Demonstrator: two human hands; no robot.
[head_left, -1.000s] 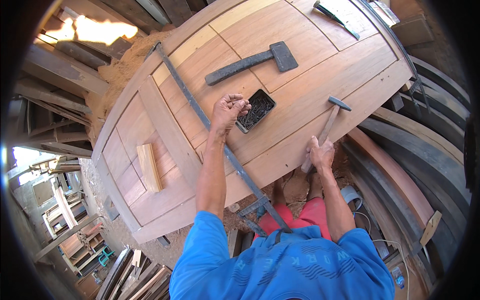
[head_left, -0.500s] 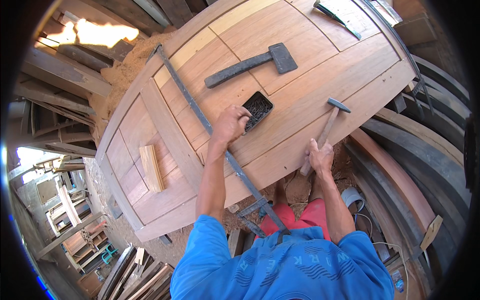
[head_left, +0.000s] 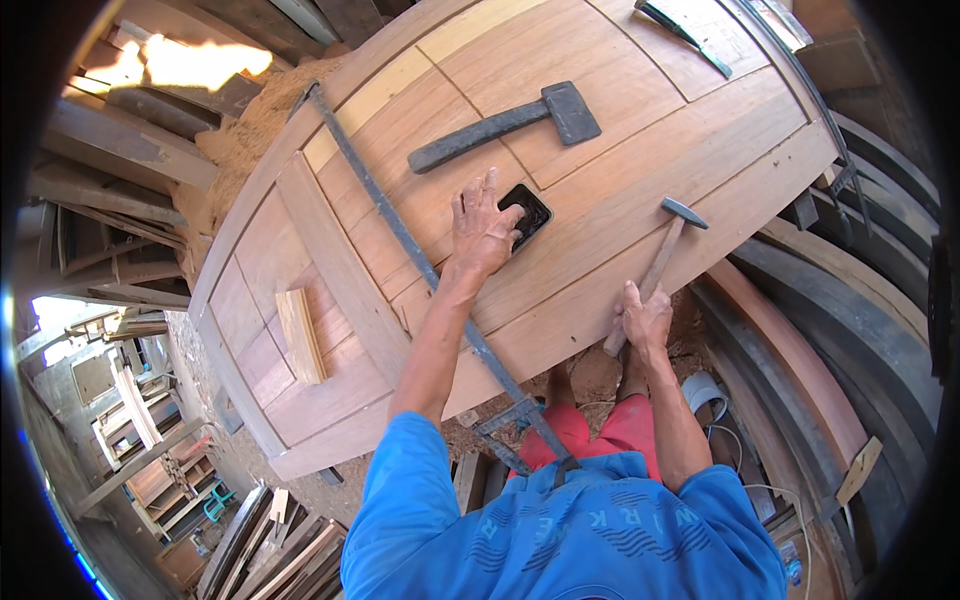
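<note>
My left hand (head_left: pixel 482 228) is over a small black box (head_left: pixel 540 212) on the wooden panelled door (head_left: pixel 640 190). Its fingers are spread; at least one digit dips into the box, and the hand hides part of it. The contents look dark and are hard to make out now. In my right hand (head_left: pixel 647 318) is the wooden handle of a hammer (head_left: pixel 661 256), whose metal head rests on or just above the door near its right edge. Beyond the box lies a black mallet-like tool (head_left: pixel 571 113) with a broad flat head and a thick handle.
A long metal bar clamp (head_left: pixel 372 188) spans the door left of the box. A wood block (head_left: pixel 301 335) lies on the left part, a chisel-like tool (head_left: pixel 685 38) at the far right. Curved timbers (head_left: pixel 800 350) are stacked to the right; sawdust (head_left: pixel 240 150) lies beyond the left edge.
My left hand has shifted slightly right and away from me, its bunched fingers spreading over the box. My right hand and the hammer have barely moved.
</note>
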